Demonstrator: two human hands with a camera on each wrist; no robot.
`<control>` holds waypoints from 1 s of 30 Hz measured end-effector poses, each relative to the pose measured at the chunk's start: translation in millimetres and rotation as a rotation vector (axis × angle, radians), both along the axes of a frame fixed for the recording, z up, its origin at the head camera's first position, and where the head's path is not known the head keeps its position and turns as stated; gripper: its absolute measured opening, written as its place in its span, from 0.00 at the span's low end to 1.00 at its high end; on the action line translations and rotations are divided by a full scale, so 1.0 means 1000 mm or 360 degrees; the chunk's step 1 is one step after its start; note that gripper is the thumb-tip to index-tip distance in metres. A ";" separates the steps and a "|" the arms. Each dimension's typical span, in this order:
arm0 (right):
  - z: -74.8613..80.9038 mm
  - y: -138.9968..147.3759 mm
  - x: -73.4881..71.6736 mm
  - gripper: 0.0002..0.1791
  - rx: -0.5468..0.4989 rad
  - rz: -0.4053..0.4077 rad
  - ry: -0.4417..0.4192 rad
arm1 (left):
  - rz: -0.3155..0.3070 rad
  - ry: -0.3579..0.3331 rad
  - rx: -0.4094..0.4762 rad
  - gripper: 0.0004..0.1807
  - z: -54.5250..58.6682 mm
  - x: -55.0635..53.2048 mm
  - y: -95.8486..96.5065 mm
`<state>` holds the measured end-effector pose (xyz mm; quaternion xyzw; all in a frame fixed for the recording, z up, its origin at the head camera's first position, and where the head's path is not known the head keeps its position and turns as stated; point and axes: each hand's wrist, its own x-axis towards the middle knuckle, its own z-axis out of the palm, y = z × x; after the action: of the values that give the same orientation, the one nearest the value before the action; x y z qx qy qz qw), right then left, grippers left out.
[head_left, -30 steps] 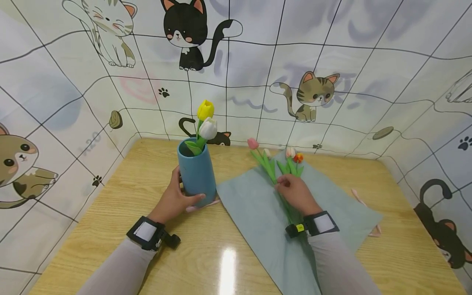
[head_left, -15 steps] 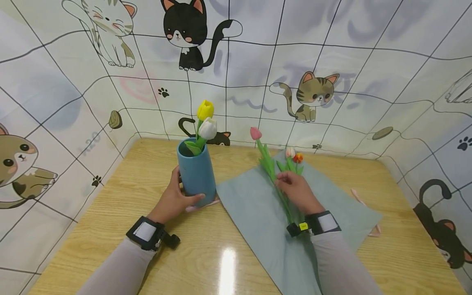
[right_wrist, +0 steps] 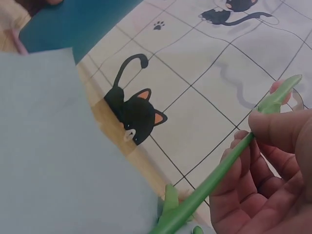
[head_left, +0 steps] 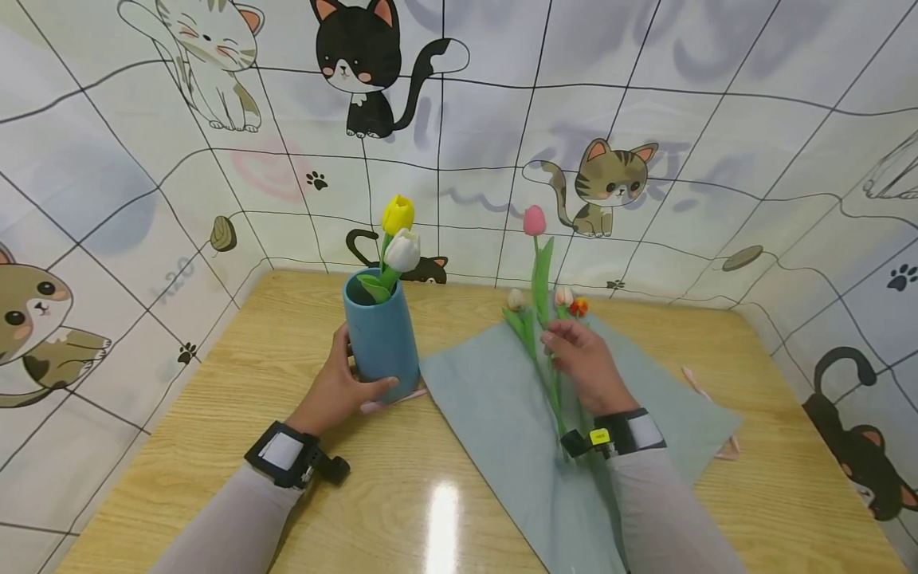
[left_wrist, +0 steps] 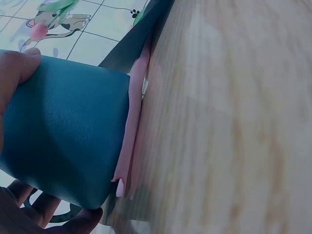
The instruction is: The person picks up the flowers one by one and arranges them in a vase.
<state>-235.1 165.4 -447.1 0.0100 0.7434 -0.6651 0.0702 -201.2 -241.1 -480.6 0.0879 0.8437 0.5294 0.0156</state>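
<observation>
My left hand [head_left: 344, 387] grips the lower side of a blue vase [head_left: 383, 343], thumb in front, fingers on the far side. In the vase stand a yellow tulip [head_left: 398, 214] and a white tulip [head_left: 403, 250]. My right hand [head_left: 584, 363] holds a pink tulip [head_left: 534, 221] nearly upright above a blue-grey sheet [head_left: 495, 406]. Close up in the right wrist view, thumb and fingertips pinch its green stem [right_wrist: 214, 178]. Lying on the sheet are a cream tulip [head_left: 515, 299], a pale pink tulip [head_left: 563, 296] and an orange-red tulip [head_left: 578, 307], their stems partly behind my hand.
A pink ribbon [left_wrist: 134, 122] runs along the vase's base in the left wrist view. Another pink ribbon [head_left: 729, 450] pokes out at the sheet's right edge. Behind the wooden table [head_left: 373, 502] rises a cat-patterned cloth backdrop [head_left: 480, 127].
The pink tulip has risen off the sheet and swung upright to the right, apart from the cream tulip. My right hand has moved slightly up and right. The left hand and vase stay put.
</observation>
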 end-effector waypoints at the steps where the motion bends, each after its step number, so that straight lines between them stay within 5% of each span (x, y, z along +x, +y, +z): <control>1: 0.000 0.000 0.000 0.16 -0.0066 0.0003 -0.0001 | 0.0002 -0.0001 -0.0003 0.65 0.000 0.000 0.000; 11: 0.005 0.002 0.002 0.04 -0.0709 0.0058 0.0029 | 0.0004 -0.0004 -0.0008 0.65 0.001 0.000 0.000; 30: 0.008 0.001 0.001 0.09 -0.1158 0.0108 0.0049 | 0.0004 -0.0007 -0.0003 0.65 0.002 0.001 0.001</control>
<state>-234.4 166.6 -438.7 -0.0502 0.4590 -0.8834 0.0800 -200.5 -240.2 -478.3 0.0857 0.8442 0.5289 0.0169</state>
